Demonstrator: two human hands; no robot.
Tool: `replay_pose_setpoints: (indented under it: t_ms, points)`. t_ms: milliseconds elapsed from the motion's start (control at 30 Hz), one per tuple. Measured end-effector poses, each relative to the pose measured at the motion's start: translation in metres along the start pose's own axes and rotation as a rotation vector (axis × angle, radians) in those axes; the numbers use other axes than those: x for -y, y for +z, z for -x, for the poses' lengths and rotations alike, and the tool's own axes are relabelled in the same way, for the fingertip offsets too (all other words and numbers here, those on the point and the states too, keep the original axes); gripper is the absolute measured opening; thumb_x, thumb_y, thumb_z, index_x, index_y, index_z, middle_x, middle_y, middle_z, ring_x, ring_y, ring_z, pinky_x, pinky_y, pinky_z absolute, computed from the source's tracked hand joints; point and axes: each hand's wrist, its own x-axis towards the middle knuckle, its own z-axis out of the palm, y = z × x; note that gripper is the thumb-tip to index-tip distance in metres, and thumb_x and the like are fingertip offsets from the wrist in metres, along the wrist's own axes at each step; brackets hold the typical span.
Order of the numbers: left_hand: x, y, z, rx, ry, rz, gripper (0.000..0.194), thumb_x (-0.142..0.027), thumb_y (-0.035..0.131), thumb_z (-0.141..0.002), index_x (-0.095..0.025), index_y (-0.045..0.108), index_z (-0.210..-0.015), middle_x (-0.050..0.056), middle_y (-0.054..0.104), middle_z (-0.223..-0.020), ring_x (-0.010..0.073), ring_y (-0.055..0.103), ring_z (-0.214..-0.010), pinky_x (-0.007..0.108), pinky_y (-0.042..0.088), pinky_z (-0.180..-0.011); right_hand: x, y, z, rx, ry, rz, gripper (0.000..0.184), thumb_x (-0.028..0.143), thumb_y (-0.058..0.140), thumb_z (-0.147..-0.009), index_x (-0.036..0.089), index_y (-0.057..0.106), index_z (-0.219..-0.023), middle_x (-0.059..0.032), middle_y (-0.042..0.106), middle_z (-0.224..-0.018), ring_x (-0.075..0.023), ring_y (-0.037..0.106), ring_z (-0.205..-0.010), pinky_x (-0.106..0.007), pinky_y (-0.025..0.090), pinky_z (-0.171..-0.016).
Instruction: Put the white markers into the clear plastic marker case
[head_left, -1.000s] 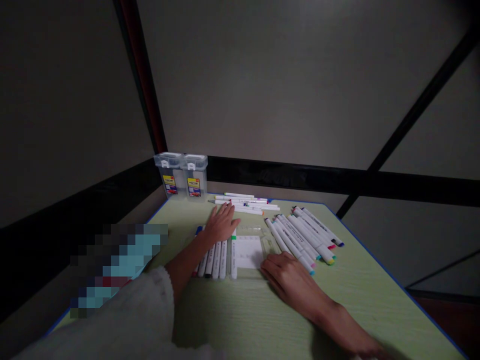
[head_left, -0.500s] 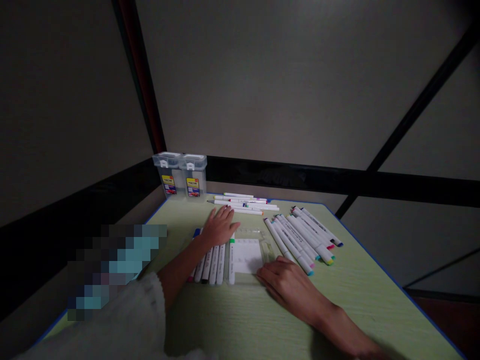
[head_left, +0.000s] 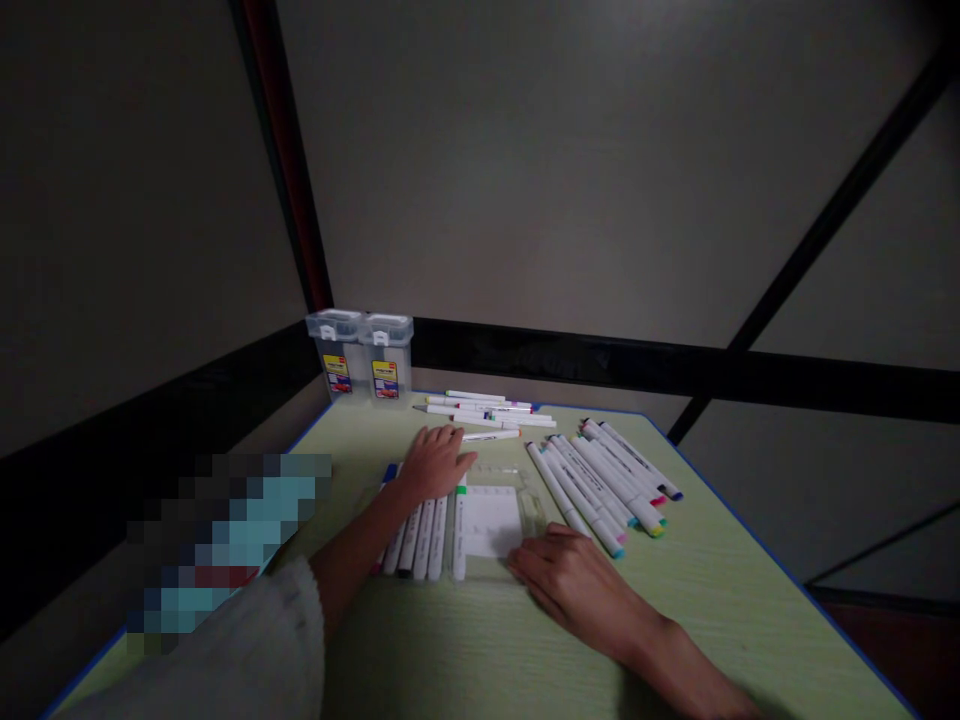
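Note:
My left hand (head_left: 436,462) lies over the top of a row of white markers (head_left: 424,540), thumb spread out to the right. Its fingertips touch the left end of a single white marker with an orange end (head_left: 493,436); the thumb is apart from it. The row, including one marker with a green band (head_left: 460,535), lies side by side in the left part of a clear plastic case (head_left: 491,575). A white sheet (head_left: 491,520) shows in the case's right part. My right hand (head_left: 562,575) has its fingers curled at the case's right edge, fingertips partly hidden.
Loose white markers (head_left: 480,407) lie at the back of the table (head_left: 750,600). More markers with coloured ends (head_left: 607,475) fan out at the right. Two lidded clear boxes (head_left: 360,360) stand at the back left corner. A blurred-out patch (head_left: 232,540) covers the left edge.
My left hand has drawn the orange-ended marker slightly towards me, away from the back pile. The right hand stays at the case's edge. The view has shifted slightly.

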Motion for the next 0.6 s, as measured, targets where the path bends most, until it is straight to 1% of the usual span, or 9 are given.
replay_pose_setpoints:
  t_ms: [167,300,467,600]
  points:
    - [0.000,-0.004,0.004,0.003,0.026,0.044,0.036,-0.036,0.038,-0.084,-0.015,0.049,-0.110,0.011,0.054,-0.112,0.0206,0.046,-0.109,0.036,0.033,-0.094,0.002,-0.001,0.001,-0.008,-0.005,0.005,0.021,0.015,0.038,-0.088,0.018,0.050,-0.070,0.0008,0.057,-0.062,-0.0125,0.050,-0.053,-0.028,0.031,-0.058]
    - [-0.001,-0.008,0.011,-0.008,0.045,0.088,0.031,-0.033,0.037,-0.085,-0.016,0.052,-0.106,0.009,0.056,-0.108,0.0193,0.048,-0.106,0.035,0.035,-0.093,0.006,-0.002,0.002,0.006,-0.023,0.010,0.019,0.014,0.040,-0.086,0.018,0.050,-0.070,0.0005,0.058,-0.062,-0.0127,0.050,-0.053,-0.028,0.030,-0.056]
    - [0.000,-0.015,0.014,-0.007,0.066,0.153,0.030,-0.024,0.032,-0.086,-0.015,0.060,-0.091,0.008,0.058,-0.099,0.0164,0.052,-0.096,0.031,0.039,-0.087,0.008,-0.001,0.002,0.035,-0.029,0.016,0.017,0.014,0.039,-0.086,0.018,0.050,-0.073,0.0009,0.058,-0.064,-0.0130,0.049,-0.053,-0.028,0.031,-0.057]
    - [0.003,-0.017,0.014,-0.008,0.095,0.203,0.029,-0.021,0.032,-0.085,-0.014,0.061,-0.084,0.006,0.059,-0.089,0.0148,0.054,-0.088,0.028,0.041,-0.083,0.007,-0.002,0.001,0.059,-0.024,0.015,0.015,0.013,0.041,-0.085,0.018,0.050,-0.074,0.0014,0.058,-0.063,-0.0129,0.049,-0.052,-0.028,0.032,-0.057]
